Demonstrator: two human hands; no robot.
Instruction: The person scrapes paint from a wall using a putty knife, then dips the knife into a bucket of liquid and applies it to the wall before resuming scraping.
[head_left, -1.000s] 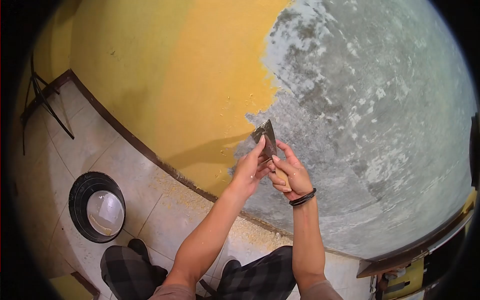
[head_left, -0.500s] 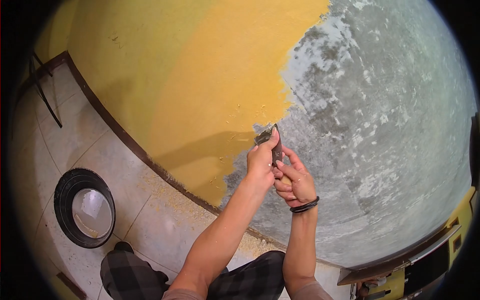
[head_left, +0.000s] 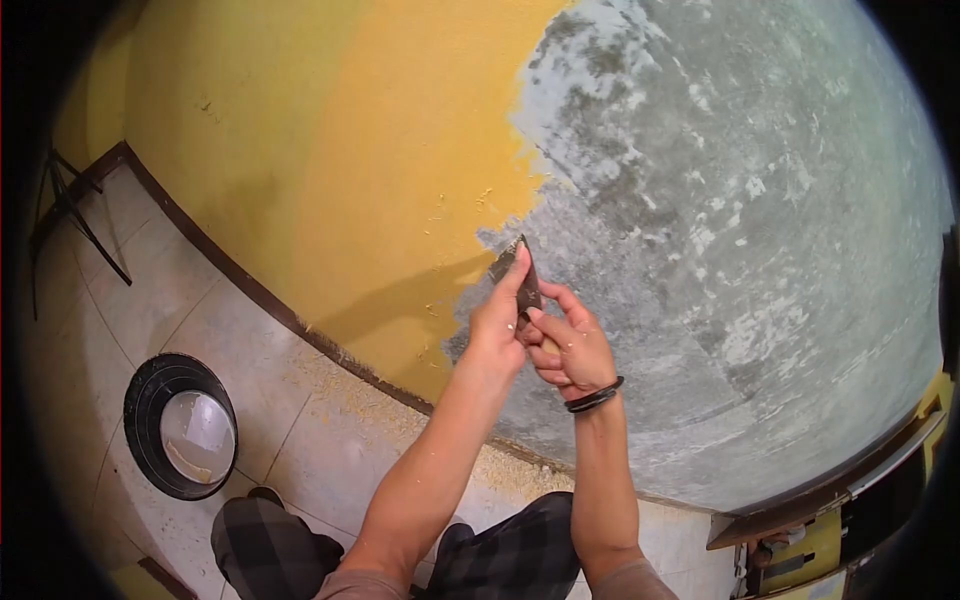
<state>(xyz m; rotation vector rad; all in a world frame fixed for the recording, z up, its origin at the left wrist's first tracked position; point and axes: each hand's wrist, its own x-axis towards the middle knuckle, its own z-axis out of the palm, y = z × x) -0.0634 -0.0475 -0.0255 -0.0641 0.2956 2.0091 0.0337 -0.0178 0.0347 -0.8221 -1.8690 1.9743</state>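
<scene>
A scraper with a dark flat blade [head_left: 529,284] is held in both hands near the wall, at the border between yellow paint [head_left: 400,150] and bare grey plaster [head_left: 680,300]. My left hand [head_left: 498,318] is closed on the blade, its thumb stretched along the metal towards the upper edge. Lower and to the right, my right hand [head_left: 577,350] wraps round the light handle, with a black band at the wrist. Small flakes cling to the blade edge and to the skin. The fingers hide most of the handle.
A black bucket [head_left: 180,425] with pale liquid or a lid-like surface inside stands on the tiled floor at the left. Paint scraps [head_left: 370,410] lie along the brown skirting [head_left: 270,300]. Black metal legs [head_left: 85,225] stand at the far left.
In the view, both hands and the scraper sit further left and slightly higher, as does the wall's paint border. The bucket appears lower and to the right. Both hands keep their hold.
</scene>
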